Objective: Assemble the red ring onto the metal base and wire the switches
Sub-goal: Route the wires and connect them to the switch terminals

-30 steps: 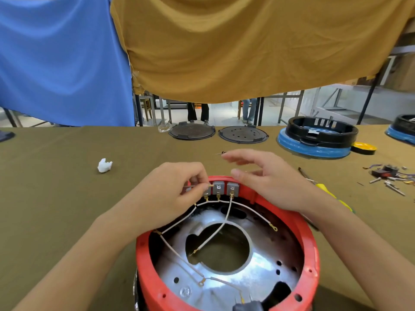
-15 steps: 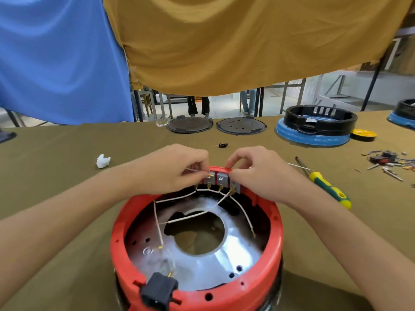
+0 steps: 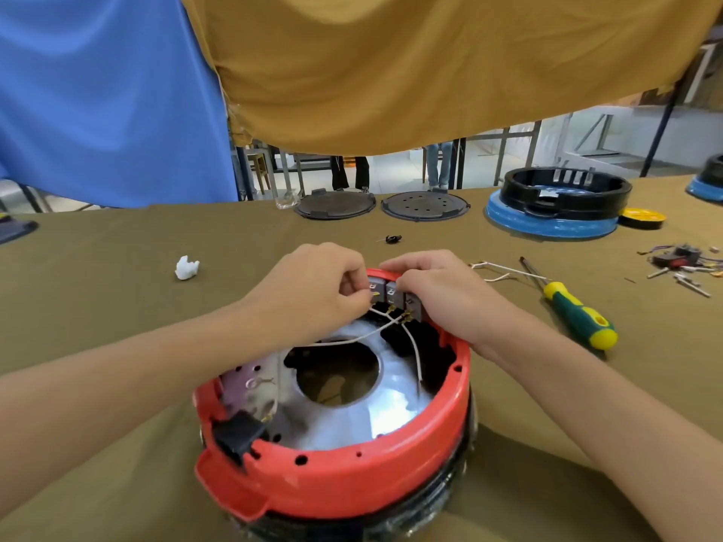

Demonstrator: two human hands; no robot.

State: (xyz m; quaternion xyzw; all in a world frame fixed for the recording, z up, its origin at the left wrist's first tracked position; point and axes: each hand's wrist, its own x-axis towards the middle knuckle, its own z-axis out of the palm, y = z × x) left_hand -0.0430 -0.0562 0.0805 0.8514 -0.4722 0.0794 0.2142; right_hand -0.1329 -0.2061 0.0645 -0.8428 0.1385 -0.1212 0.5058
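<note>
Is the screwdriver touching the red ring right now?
Apart. The head view shows the screwdriver lying on the table cloth to the right of the red ring, with bare cloth between them.

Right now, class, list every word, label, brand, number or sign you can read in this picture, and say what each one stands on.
No text can be read anywhere in the picture.
Grey switches on the red ring: small marks on their tops, too small and blurred to read.
Screwdriver: no legible brand on its green and yellow handle.
Black and blue housing: a pale patch inside, unreadable.
</note>
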